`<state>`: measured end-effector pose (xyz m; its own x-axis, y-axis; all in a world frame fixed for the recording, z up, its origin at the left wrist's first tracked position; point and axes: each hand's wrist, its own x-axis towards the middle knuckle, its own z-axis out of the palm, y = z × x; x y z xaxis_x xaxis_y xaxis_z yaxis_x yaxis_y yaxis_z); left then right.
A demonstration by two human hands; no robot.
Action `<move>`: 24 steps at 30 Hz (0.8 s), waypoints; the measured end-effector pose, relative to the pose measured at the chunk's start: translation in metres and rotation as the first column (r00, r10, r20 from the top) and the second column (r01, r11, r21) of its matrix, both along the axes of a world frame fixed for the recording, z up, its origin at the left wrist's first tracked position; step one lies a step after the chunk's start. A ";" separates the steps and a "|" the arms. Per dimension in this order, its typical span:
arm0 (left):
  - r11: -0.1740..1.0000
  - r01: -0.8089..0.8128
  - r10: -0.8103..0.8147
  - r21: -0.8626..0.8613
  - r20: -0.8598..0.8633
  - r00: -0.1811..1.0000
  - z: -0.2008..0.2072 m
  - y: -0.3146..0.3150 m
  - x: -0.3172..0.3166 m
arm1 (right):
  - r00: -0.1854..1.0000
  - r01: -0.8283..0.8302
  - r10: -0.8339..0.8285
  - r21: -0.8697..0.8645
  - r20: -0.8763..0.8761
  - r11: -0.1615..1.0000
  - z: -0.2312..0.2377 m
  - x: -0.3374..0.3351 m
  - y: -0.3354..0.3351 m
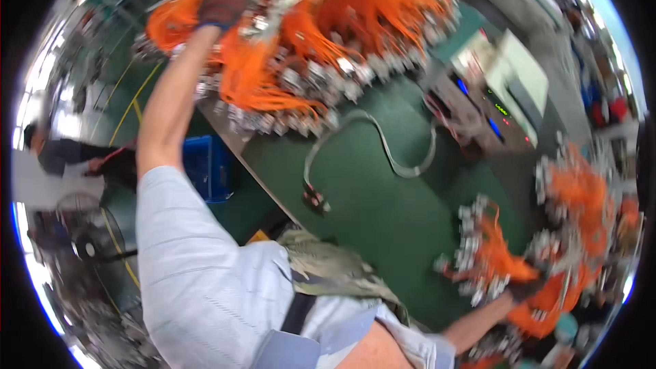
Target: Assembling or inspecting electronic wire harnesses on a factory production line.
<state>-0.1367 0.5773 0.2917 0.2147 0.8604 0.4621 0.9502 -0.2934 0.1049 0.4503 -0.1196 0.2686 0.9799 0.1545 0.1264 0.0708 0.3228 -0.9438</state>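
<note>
My left hand (222,4), in a dark reddish work glove, reaches far out to the upper left and is at a big heap of orange cables (301,34) with silvery connector ends. Motion smears its fingers, so its grip is unclear. My right hand (526,290), gloved dark as well, stretches to the lower right against a smaller bundle of orange cables (499,249); its fingers are hidden among them. Between the two lies a grey cable (391,157), curved on the green table mat (355,212), with a small connector at its near end.
A tester box (488,113) with lit blue and green displays stands at the right back. More orange cables (581,195) lie along the right edge. A blue crate (208,171) sits left of the table, near a fan (85,246). Another person (65,157) is at the far left.
</note>
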 end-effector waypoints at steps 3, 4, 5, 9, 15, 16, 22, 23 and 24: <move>0.966 0.214 -0.158 0.142 -0.331 0.930 0.035 -0.022 -0.020 | 0.999 -0.048 0.045 0.085 0.028 0.995 0.015 -0.008 0.014; 0.924 0.287 -0.178 0.251 -0.381 0.907 0.032 -0.059 0.034 | 0.999 -0.016 0.012 0.098 0.037 0.995 0.026 -0.017 0.008; 0.633 0.610 -0.332 0.476 -0.545 0.770 0.048 -0.116 0.083 | 0.999 0.018 -0.021 0.122 0.030 0.992 0.039 -0.024 0.004; 0.585 0.803 -0.808 0.113 -0.007 0.589 0.011 -0.299 0.161 | 0.856 -0.509 0.469 0.512 0.218 0.692 0.074 -0.007 -0.016; 0.349 0.927 -0.925 -0.142 0.107 0.364 -0.066 -0.459 0.231 | 0.729 -0.460 0.651 0.857 0.214 0.233 0.052 -0.036 0.019; 0.303 0.953 -0.932 -0.006 0.208 0.297 -0.056 -0.481 0.257 | 0.745 -0.416 0.636 0.885 0.200 0.210 0.042 -0.035 0.033; 0.313 0.948 -0.749 0.053 0.627 0.212 -0.126 -0.539 0.383 | 0.685 -0.618 0.482 0.786 0.547 -0.016 0.036 -0.030 0.069; 0.274 0.962 -0.823 0.012 0.520 0.228 -0.146 -0.548 0.380 | 0.739 -0.593 0.488 0.793 0.464 0.143 0.038 -0.024 0.051; 0.305 0.951 -0.878 -0.050 0.373 0.301 -0.164 -0.545 0.352 | 0.746 -0.573 0.522 0.799 0.414 0.184 0.042 -0.032 0.058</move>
